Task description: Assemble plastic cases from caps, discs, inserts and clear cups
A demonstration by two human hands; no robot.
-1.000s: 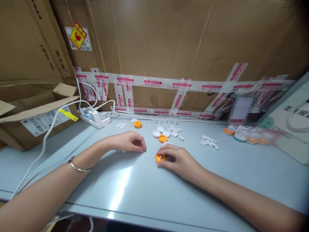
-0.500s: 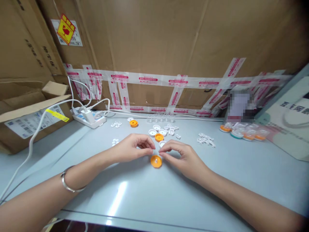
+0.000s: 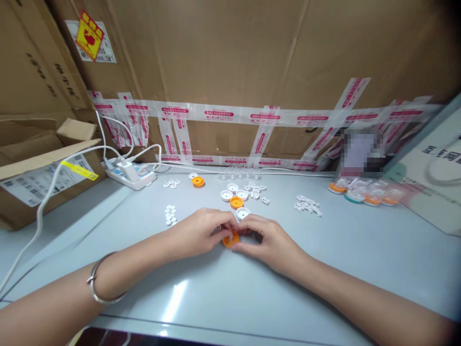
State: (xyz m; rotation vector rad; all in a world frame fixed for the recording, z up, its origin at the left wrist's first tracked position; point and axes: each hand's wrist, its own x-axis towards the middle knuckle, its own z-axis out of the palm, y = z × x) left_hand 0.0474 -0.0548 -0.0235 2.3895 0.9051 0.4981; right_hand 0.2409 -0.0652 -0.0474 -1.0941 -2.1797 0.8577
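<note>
An orange round disc [image 3: 230,240] lies on the grey table between both hands. My left hand [image 3: 205,233] reaches over it from the left, its fingertips pinched at the middle of the disc; what they hold there is hidden. My right hand [image 3: 268,239] grips the disc's right edge between thumb and fingers. Just behind the hands are a white round cup [image 3: 243,214], an orange cup [image 3: 236,203] and several more white cups [image 3: 226,195].
Small white discs [image 3: 170,215] and white gear-like parts [image 3: 255,192] lie farther back, with white pieces [image 3: 307,205] to the right. Clear cups [image 3: 239,173] line the back. A power strip [image 3: 131,178] and cables sit left; packed orange and teal items [image 3: 374,196] stand right.
Both hands have moved down onto the orange disc. My right hand has closed on its edge, and my left fingertips have come to its middle. The view has shifted slightly.
</note>
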